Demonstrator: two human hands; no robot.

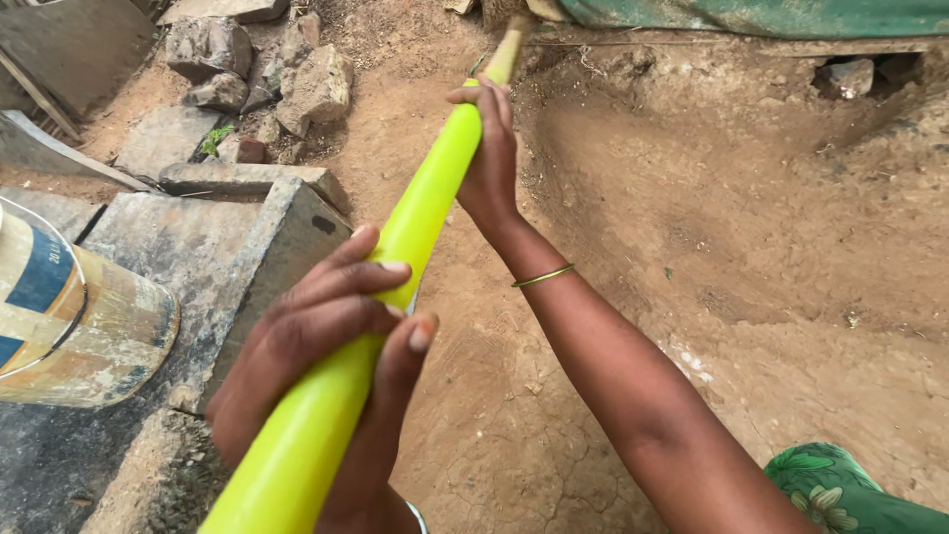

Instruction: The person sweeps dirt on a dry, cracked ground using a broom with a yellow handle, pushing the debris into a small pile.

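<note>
Left hand (326,346) wrapped round smooth yellow-green pole (415,213) | right hand (489,158) gripping higher | cracked earth (751,247)

A single head-worn camera looks steeply down and forward from the person's own eye level, very close to the near left hand (326,386), which fills the lower middle. The long yellow-green plastic handle (415,218) runs away from the lens toward the top edge, over cracked reddish-brown bare earth (751,247), with grey concrete slabs (198,247) at left
</note>
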